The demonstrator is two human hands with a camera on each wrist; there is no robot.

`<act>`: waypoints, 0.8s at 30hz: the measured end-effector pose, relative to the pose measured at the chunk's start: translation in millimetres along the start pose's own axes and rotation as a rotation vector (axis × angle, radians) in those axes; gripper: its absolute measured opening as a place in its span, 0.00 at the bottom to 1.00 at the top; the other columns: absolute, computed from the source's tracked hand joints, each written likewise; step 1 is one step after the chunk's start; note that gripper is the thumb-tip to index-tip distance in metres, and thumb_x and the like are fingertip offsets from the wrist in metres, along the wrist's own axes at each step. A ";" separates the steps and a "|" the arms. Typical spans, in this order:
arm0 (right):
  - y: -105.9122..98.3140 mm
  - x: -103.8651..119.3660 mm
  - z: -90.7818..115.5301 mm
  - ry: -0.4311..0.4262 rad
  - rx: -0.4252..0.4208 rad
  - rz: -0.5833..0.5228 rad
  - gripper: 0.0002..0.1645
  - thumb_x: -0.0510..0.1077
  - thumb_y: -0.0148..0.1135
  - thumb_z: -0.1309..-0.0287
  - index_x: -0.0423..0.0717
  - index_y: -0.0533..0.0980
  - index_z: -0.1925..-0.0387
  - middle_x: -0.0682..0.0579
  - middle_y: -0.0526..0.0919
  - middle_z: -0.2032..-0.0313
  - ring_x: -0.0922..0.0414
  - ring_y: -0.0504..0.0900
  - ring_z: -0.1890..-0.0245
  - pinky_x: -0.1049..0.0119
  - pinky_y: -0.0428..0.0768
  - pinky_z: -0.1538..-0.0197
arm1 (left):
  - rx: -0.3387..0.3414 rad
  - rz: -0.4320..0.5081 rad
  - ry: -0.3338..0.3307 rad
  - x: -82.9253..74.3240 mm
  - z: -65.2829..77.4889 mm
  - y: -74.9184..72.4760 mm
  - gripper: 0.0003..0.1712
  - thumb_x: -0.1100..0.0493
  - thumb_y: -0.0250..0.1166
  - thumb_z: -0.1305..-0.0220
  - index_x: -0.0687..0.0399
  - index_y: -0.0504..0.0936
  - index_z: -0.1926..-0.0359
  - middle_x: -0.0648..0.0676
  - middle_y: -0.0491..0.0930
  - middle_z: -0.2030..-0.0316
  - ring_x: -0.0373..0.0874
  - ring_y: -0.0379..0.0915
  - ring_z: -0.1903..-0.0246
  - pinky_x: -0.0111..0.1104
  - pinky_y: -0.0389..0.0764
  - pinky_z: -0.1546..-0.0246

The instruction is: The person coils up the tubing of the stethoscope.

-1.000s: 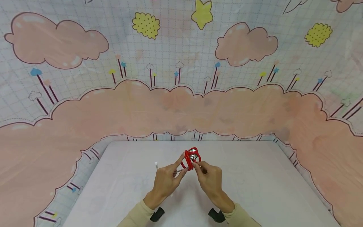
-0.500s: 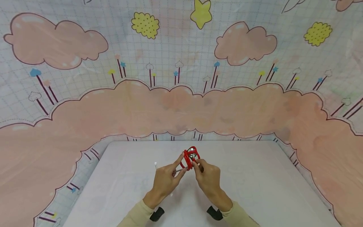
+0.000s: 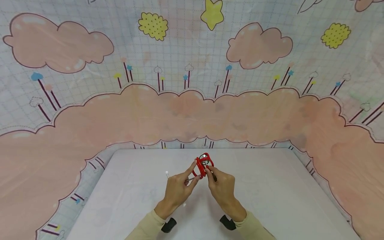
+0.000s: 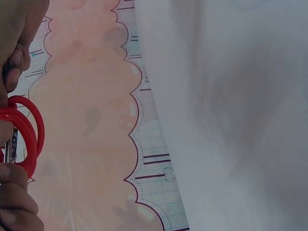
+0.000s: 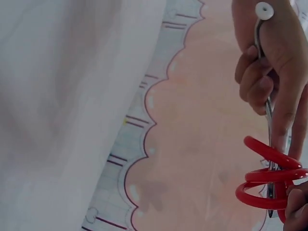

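Observation:
A stethoscope with red tubing [image 3: 200, 169] wound into several loops is held above the table between both hands. Its round metal chestpiece [image 3: 204, 159] shows at the far end of the coil. My left hand [image 3: 177, 189] grips the loops and the metal ear tubes between thumb and fingers. One white ear tip [image 3: 167, 173] sticks out beyond that hand; in the right wrist view the ear tip [image 5: 264, 11] lies across its back. With thumb and fingers, my right hand [image 3: 222, 187] pinches the tubing beside the chestpiece. In the left wrist view the red loops [image 4: 34, 132] are partly cut off.
The white table [image 3: 285, 193] lies under both hands. A patterned cloth [image 3: 210, 116] with clouds and stars hangs behind it and runs down both sides. Black straps [image 3: 169, 225] sit at the wrists, below beige sleeves.
Both hands and the stethoscope have shifted slightly away from the body. The right fingers have moved a little at the tubing by the chestpiece; both hands keep their hold.

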State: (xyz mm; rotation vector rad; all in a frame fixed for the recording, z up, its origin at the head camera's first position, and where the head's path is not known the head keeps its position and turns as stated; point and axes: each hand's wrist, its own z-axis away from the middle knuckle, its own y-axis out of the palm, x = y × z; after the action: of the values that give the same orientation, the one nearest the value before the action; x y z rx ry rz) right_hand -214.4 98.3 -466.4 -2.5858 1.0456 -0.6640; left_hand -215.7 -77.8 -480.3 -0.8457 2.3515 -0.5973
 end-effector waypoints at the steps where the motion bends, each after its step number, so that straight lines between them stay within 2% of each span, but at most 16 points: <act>1: 0.6 -0.1 -0.4 -0.001 -0.008 0.002 0.08 0.35 0.74 0.51 0.33 0.85 0.68 0.48 0.84 0.83 0.65 0.72 0.89 0.80 0.70 0.81 | -0.002 0.002 -0.003 0.0 0.2 0.1 0.33 0.52 0.72 0.44 0.47 0.77 0.36 0.40 0.56 0.89 0.26 0.45 0.84 0.16 0.50 0.83; 8: 3.9 0.8 -3.7 0.107 -0.028 -0.085 0.07 0.36 0.76 0.54 0.39 0.86 0.70 0.53 0.77 0.85 0.66 0.67 0.84 0.78 0.68 0.80 | 0.001 -0.013 -0.024 4.0 3.5 -0.3 0.33 0.51 0.72 0.44 0.46 0.77 0.36 0.40 0.56 0.89 0.26 0.46 0.85 0.17 0.52 0.83; 13: 5.0 1.2 -4.0 0.189 -0.010 -0.157 0.16 0.39 0.77 0.54 0.41 0.81 0.62 0.51 0.77 0.75 0.61 0.75 0.75 0.69 0.74 0.77 | -0.019 0.003 -0.032 9.2 6.9 -0.5 0.35 0.52 0.73 0.44 0.43 0.75 0.34 0.39 0.57 0.89 0.26 0.46 0.84 0.17 0.52 0.84; 15: 4.7 0.1 -4.2 0.217 0.025 -0.182 0.22 0.41 0.77 0.53 0.41 0.79 0.55 0.49 0.78 0.70 0.59 0.78 0.69 0.65 0.78 0.74 | -0.026 0.003 -0.023 10.9 7.6 -0.8 0.35 0.51 0.73 0.44 0.42 0.75 0.34 0.39 0.57 0.88 0.26 0.46 0.84 0.17 0.52 0.83; 19: 2.7 -4.9 -5.4 0.282 0.138 -0.289 0.28 0.42 0.74 0.49 0.43 0.77 0.45 0.50 0.79 0.62 0.58 0.78 0.63 0.68 0.80 0.70 | -0.014 0.009 -0.011 12.9 8.1 -2.4 0.34 0.49 0.72 0.43 0.42 0.75 0.34 0.39 0.57 0.88 0.26 0.46 0.84 0.17 0.53 0.83; 21: 0.9 -7.4 -5.8 0.319 0.193 -0.369 0.29 0.42 0.73 0.47 0.44 0.77 0.43 0.51 0.79 0.59 0.58 0.78 0.61 0.71 0.80 0.67 | 0.003 0.017 -0.010 13.2 8.5 -3.3 0.33 0.48 0.71 0.42 0.42 0.75 0.34 0.39 0.57 0.88 0.25 0.46 0.84 0.17 0.54 0.83; 24: -1.8 -9.6 -5.7 0.354 0.232 -0.483 0.29 0.39 0.71 0.46 0.43 0.77 0.41 0.48 0.80 0.59 0.56 0.78 0.60 0.72 0.80 0.63 | 0.025 0.030 -0.014 12.2 9.1 -4.5 0.33 0.48 0.71 0.42 0.42 0.75 0.34 0.39 0.57 0.88 0.25 0.47 0.84 0.17 0.55 0.83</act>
State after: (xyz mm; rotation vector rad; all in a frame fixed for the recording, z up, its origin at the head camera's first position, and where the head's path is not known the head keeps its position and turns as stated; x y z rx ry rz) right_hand -222.3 105.9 -463.7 -2.5739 0.3765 -1.3103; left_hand -215.8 -91.2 -488.8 -0.7994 2.3350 -0.6055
